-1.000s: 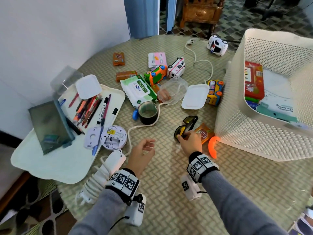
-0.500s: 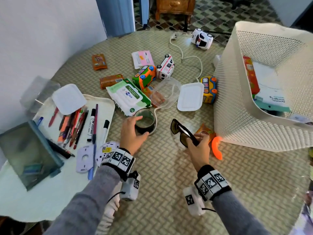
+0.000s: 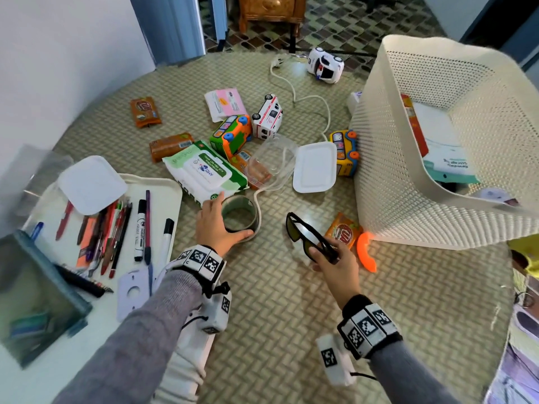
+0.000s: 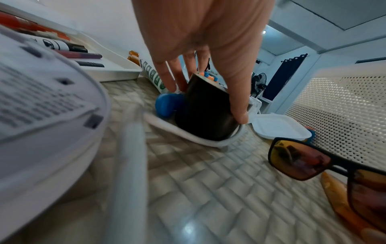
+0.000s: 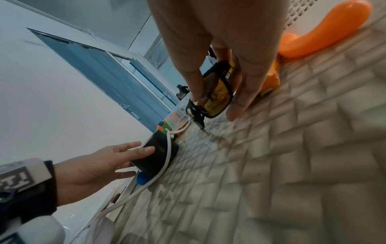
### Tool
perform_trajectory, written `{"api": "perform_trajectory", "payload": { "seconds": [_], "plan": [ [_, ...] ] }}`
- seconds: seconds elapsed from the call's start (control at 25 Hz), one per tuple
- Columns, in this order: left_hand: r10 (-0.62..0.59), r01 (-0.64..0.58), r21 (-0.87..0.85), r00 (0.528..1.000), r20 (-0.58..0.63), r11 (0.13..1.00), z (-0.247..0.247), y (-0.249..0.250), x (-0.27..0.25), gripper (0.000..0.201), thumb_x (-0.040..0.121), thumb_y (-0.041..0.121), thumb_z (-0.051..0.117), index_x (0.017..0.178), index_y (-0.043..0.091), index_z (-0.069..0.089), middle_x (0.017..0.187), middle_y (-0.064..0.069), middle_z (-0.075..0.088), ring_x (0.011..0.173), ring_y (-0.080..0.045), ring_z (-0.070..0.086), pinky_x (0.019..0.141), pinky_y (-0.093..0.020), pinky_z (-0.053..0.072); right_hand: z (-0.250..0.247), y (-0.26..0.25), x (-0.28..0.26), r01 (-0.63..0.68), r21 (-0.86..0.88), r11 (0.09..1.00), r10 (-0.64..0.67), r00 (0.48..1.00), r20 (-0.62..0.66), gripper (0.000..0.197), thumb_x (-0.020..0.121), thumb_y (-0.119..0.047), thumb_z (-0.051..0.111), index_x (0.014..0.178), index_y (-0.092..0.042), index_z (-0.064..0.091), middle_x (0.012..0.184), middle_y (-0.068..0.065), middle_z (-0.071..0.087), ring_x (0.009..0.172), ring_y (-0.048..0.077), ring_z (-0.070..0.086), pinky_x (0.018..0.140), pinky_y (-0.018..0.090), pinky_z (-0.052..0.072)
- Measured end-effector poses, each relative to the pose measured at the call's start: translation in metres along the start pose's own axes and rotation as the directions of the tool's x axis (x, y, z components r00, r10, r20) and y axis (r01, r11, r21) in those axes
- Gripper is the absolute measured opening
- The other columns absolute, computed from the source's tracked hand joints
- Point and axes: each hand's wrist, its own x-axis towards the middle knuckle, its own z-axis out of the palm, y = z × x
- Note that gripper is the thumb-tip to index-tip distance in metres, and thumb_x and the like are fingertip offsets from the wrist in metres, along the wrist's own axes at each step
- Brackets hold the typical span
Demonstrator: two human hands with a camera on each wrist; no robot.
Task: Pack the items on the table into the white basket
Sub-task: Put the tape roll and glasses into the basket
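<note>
At the far left a white tray (image 3: 172,196) lies on the table (image 3: 291,316), carrying pens and markers (image 3: 140,225) laid side by side. Just right of the tray, the left hand (image 3: 217,225) has its grip clamped on a dark roll of tape (image 3: 240,215): the thumb presses the near side and the fingers (image 4: 171,77) reach round the far side, with the roll resting on the table and a white cable (image 3: 259,193) curving past it. Touching the roll on its far side is a green and white pack of wet wipes (image 3: 204,170), and beyond that stand toy vehicles, among them an orange and green bus (image 3: 232,135) and a white ambulance (image 3: 267,116). A clear tub (image 3: 271,161) and its white lid (image 3: 315,167) sit right of the wipes. Further right, the right hand (image 3: 335,265) has its grip closed on black sunglasses (image 3: 306,237) with amber lenses, pinching the frame between thumb and fingers (image 5: 242,99) and holding them tilted, lifted off the table. Beside that hand lie an orange snack packet (image 3: 342,231) and an orange curved toy (image 3: 366,253), near the foot of the white basket (image 3: 408,185), which stands at the right and already holds a few flat packs
</note>
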Motion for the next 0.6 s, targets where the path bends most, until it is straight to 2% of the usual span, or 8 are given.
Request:
{"api": "perform_trajectory", "payload": {
  "seconds": [0.12, 0.24, 0.36, 0.48, 0.52, 0.6],
  "plan": [
    [0.062, -0.065, -0.028, 0.994, -0.087, 0.998, -0.005, 0.009, -0.004, 0.095, 0.047, 0.032, 0.093, 0.129, 0.013, 0.050, 0.123, -0.012, 0.045, 0.116, -0.030, 0.047, 0.100, -0.041, 0.041, -0.004, -0.007, -0.006, 0.028, 0.087, 0.996, -0.030, 0.999, 0.025, 0.033, 0.086, -0.004, 0.067, 0.116, -0.009, 0.055, 0.102, 0.008, 0.066, 0.080, 0.020, 0.069, 0.072, 0.037, 0.060],
    [0.189, -0.215, -0.176, 0.970, -0.152, 0.961, -0.012, 0.025, -0.015, 0.090, 0.051, 0.025, 0.093, 0.127, 0.009, 0.048, 0.125, -0.010, 0.047, 0.116, -0.024, 0.047, 0.099, -0.030, 0.039, -0.014, -0.017, -0.016, 0.078, 0.166, 0.983, -0.086, 0.995, 0.042, 0.030, 0.091, -0.004, 0.059, 0.117, -0.013, 0.048, 0.101, 0.006, 0.064, 0.082, 0.025, 0.068, 0.067, 0.034, 0.059],
    [0.229, -0.255, -0.319, 0.966, -0.119, 0.913, -0.012, 0.046, -0.034, 0.091, 0.054, 0.034, 0.090, 0.129, 0.014, 0.044, 0.128, 0.000, 0.051, 0.120, -0.017, 0.049, 0.102, -0.033, 0.040, -0.030, -0.026, -0.030, 0.147, 0.177, 0.973, -0.157, 0.987, 0.040, 0.033, 0.094, -0.010, 0.056, 0.124, -0.012, 0.044, 0.103, 0.003, 0.067, 0.085, 0.023, 0.070, 0.066, 0.033, 0.058],
    [0.257, -0.276, -0.390, 0.961, -0.101, 0.879, -0.008, 0.071, -0.061, 0.089, 0.055, 0.036, 0.090, 0.128, 0.013, 0.045, 0.124, 0.006, 0.050, 0.116, -0.006, 0.047, 0.101, -0.023, 0.039, -0.053, -0.032, -0.047, 0.216, 0.204, 0.955, -0.218, 0.976, -0.012, 0.029, 0.094, -0.014, 0.056, 0.121, -0.013, 0.047, 0.097, 0.001, 0.069, 0.076, 0.022, 0.070, 0.059, 0.028, 0.056],
    [0.266, -0.280, -0.411, 0.959, -0.092, 0.867, -0.007, 0.079, -0.070, 0.088, 0.054, 0.040, 0.089, 0.127, 0.015, 0.046, 0.123, 0.009, 0.050, 0.114, -0.002, 0.046, 0.100, -0.020, 0.039, -0.062, -0.032, -0.051, 0.234, 0.216, 0.948, -0.231, 0.972, -0.038, 0.027, 0.093, -0.015, 0.056, 0.119, -0.014, 0.048, 0.097, 0.003, 0.069, 0.075, 0.023, 0.069, 0.057, 0.028, 0.055],
    [0.266, -0.267, -0.449, 0.962, -0.067, 0.853, -0.004, 0.092, -0.088, 0.085, 0.053, 0.042, 0.088, 0.124, 0.019, 0.047, 0.120, 0.016, 0.050, 0.109, 0.003, 0.047, 0.099, -0.025, 0.042, -0.080, -0.033, -0.059, 0.261, 0.229, 0.938, -0.248, 0.965, -0.083, 0.027, 0.092, -0.015, 0.058, 0.117, -0.010, 0.051, 0.098, 0.010, 0.068, 0.076, 0.025, 0.068, 0.053, 0.026, 0.055]
  ]
}}
